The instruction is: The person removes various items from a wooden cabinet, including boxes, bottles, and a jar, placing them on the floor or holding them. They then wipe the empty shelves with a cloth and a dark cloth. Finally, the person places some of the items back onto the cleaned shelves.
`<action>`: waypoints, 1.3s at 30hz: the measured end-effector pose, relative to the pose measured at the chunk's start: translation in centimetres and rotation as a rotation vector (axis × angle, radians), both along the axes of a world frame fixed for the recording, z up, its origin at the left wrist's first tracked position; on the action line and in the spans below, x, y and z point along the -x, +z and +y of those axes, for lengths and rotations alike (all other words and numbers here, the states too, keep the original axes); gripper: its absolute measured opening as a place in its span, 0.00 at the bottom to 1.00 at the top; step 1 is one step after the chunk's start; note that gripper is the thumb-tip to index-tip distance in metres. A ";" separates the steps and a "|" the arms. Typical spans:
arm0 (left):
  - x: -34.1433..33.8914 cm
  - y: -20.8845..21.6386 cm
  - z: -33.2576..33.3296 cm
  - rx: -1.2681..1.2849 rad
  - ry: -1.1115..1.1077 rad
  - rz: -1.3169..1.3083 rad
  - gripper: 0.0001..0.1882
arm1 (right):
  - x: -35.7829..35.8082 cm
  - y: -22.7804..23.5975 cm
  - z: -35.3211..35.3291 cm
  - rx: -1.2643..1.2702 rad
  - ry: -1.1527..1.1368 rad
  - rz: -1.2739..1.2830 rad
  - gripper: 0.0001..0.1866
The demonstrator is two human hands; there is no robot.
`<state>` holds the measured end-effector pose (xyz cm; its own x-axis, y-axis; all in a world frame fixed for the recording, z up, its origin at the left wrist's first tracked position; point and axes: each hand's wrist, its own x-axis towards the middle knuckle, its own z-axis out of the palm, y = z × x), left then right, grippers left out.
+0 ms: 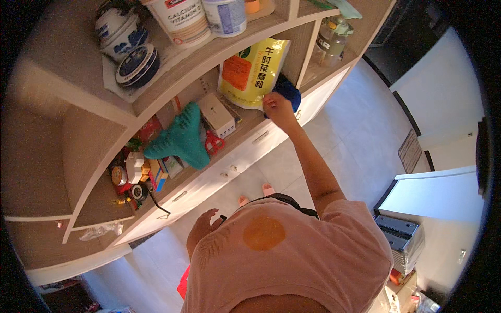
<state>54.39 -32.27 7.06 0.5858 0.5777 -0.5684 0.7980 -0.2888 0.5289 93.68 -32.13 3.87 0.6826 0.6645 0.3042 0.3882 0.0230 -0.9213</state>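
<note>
A yellow pouch [254, 73] with an orange panel stands tilted in a cabinet compartment. At its lower right corner my right hand [280, 110] is closed, thumb and fingers gripping the edge. Just behind that hand lies a dark blue soft-looking thing [288, 94], partly covered. To the left of the pouch are a white box [218, 116], red-handled scissors [213, 142] and a teal, lobed soft thing [180, 136]. Down by my waist, my left hand [204, 228] is open with its fingers apart. A small black object shows beside its fingertips; I cannot tell what it is.
Above, the curved shelf [172, 73] carries a white tub [180, 23], a blue-labelled tub [225, 18], a round dark blue tin [138, 65] and a blue-and-white jar [121, 34]. A clear bottle [332, 41] stands at the right. Several small items crowd the lower left.
</note>
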 end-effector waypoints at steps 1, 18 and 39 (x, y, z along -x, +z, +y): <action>-0.2 0.1 0.0 0.004 -0.001 -0.008 0.21 | 0.5 -0.1 -0.1 -0.048 0.051 -0.049 0.08; -3.9 1.6 0.8 0.054 -0.055 -0.094 0.23 | 1.9 1.7 1.5 0.100 -0.089 -0.436 0.08; -6.1 1.7 0.7 0.189 -0.010 -0.152 0.25 | -26.9 26.7 -1.0 0.354 -0.278 -0.965 0.12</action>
